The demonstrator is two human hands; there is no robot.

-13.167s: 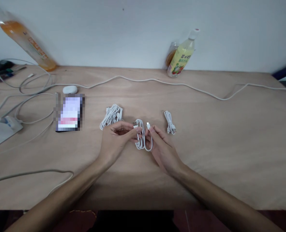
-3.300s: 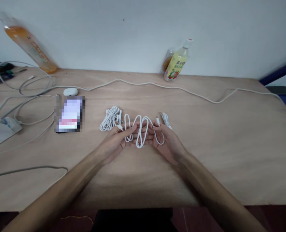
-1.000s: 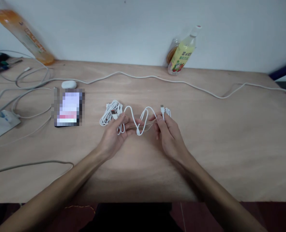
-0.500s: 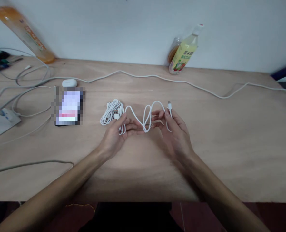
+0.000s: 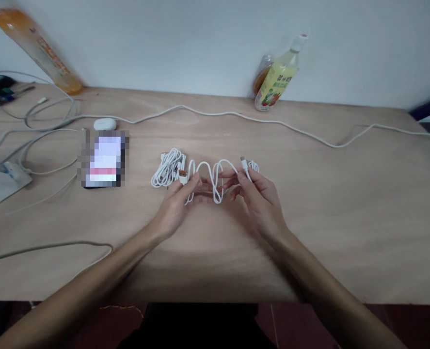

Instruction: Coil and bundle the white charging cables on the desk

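A white USB cable (image 5: 215, 182) stretches in loose loops between my two hands, just above the table. My left hand (image 5: 176, 201) pinches it close to the USB-A plug (image 5: 183, 175), whose opening is orange inside. At the other end my right hand (image 5: 263, 198) grips the cable just below its small metal-tipped plug (image 5: 244, 163), which points up and away. Past my right fingers shows a small bunch of white loops (image 5: 253, 166), partly hidden. Beyond my left hand lies a bundle of coiled white cables (image 5: 167, 168) on the table.
To the left are a lit phone (image 5: 105, 160), a white earbud case (image 5: 104, 124) and a tangle of cords. A long white cord (image 5: 232, 114) crosses the table behind my hands. An orange bottle (image 5: 36, 48) and a yellow bottle (image 5: 277, 80) lean at the wall.
My hands have come slightly closer together, and the cable loops between them have shifted. The orange inside the USB-A plug now shows, and the small plug has moved left and tilted.
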